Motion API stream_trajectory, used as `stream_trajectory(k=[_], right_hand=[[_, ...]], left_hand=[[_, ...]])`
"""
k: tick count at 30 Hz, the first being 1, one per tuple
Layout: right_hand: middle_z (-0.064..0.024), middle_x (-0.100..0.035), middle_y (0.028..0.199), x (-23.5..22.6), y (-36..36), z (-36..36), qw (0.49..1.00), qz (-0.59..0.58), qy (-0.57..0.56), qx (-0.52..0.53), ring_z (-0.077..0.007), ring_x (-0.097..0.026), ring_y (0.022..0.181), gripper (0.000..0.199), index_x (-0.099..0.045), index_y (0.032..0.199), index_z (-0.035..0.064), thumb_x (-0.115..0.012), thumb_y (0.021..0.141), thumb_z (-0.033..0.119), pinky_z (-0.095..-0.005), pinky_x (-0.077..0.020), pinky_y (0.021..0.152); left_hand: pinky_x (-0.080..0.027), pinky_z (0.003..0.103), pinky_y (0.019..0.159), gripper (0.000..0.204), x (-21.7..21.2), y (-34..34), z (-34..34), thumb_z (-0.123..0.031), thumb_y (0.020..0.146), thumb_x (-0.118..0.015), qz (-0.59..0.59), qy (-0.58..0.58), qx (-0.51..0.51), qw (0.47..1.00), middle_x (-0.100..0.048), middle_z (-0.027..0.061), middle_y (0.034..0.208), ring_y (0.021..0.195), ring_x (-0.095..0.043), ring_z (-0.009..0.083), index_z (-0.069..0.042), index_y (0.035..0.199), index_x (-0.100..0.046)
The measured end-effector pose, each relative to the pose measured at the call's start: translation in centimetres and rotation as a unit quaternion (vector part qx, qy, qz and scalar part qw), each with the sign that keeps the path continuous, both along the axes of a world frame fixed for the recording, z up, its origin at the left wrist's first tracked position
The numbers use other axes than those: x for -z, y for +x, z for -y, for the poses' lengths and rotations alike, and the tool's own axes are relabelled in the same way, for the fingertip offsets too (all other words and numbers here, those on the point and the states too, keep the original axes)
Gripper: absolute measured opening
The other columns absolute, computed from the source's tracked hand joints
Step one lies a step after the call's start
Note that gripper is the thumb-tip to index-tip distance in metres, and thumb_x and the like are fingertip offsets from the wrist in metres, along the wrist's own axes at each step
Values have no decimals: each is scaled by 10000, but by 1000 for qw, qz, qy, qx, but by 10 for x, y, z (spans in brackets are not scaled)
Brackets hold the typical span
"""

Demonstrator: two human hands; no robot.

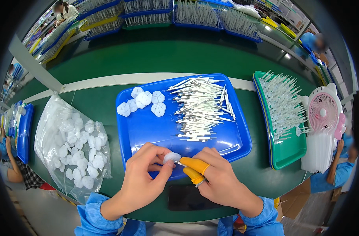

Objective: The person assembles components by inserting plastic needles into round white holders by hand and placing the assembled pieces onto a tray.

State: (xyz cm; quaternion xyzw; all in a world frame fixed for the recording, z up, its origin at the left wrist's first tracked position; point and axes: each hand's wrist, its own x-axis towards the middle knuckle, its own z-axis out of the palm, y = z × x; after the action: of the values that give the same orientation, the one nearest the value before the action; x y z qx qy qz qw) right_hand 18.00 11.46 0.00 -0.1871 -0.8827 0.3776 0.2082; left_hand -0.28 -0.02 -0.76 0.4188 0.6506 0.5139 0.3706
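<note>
My left hand (145,173) pinches a small white flower-shaped plastic cap (171,157) over the near edge of a blue tray (148,129). My right hand (215,179), with orange rubber cots on thumb and forefinger, holds a thin white stick (180,162) whose tip touches the cap. A heap of the same white sticks (201,104) fills the tray's right half. Several more white caps (142,101) lie at its far left corner.
A clear bag of white caps (71,143) lies left of the tray. A green tray of assembled sticks (284,114) and a pink and white desk fan (324,114) stand right. A dark phone (187,198) lies under my wrists. Other people sit around.
</note>
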Motion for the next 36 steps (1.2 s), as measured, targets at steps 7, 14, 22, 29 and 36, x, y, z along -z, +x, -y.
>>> stream_trajectory(k=[7, 14, 22, 29, 36], right_hand=[[-151, -628, 969, 4, 3, -5, 1000, 15, -21, -8, -338, -593, 884, 434, -727, 1152, -88, -706, 719, -106, -421, -481, 786], [-143, -656, 917, 7, -4, 3, 1000, 7, -1, 13, -321, -609, 821, 334, -744, 1117, -65, -735, 784, -94, -407, -495, 717], [-165, -619, 909, 10, -5, 16, 997, -45, -45, 32, -344, -605, 817, 349, -719, 978, -126, -699, 631, -101, -429, -525, 671], [-140, -672, 856, 13, -8, 19, 995, -82, -23, 57, -278, -616, 695, 354, -760, 1033, -68, -716, 691, -150, -360, -480, 567], [-148, -654, 854, 10, -18, 12, 993, -27, -81, 78, -310, -625, 719, 299, -766, 1017, -49, -699, 733, -117, -385, -500, 608]], left_hand=[[-641, 294, 739, 158, -4, 1, 1, 43, 913, -750, -115, 1, 2, 993, -669, 110, 982, 866, -747, 196, 31, 1060, -696], [-658, 314, 728, 161, -1, 5, 0, 39, 881, -789, -139, 8, 0, 990, -685, 115, 941, 810, -754, 213, 31, 1005, -687], [-675, 324, 719, 161, -3, 11, 1, 54, 853, -766, -211, 58, -13, 976, -675, 114, 937, 777, -743, 234, 36, 995, -693], [-621, 342, 629, 189, -3, 15, 8, 41, 855, -760, -242, 57, -4, 969, -648, 122, 940, 734, -724, 248, 27, 1028, -686], [-595, 359, 644, 228, 4, 11, 6, 33, 882, -752, -263, 39, -1, 964, -631, 130, 1017, 770, -712, 280, 23, 1095, -674]])
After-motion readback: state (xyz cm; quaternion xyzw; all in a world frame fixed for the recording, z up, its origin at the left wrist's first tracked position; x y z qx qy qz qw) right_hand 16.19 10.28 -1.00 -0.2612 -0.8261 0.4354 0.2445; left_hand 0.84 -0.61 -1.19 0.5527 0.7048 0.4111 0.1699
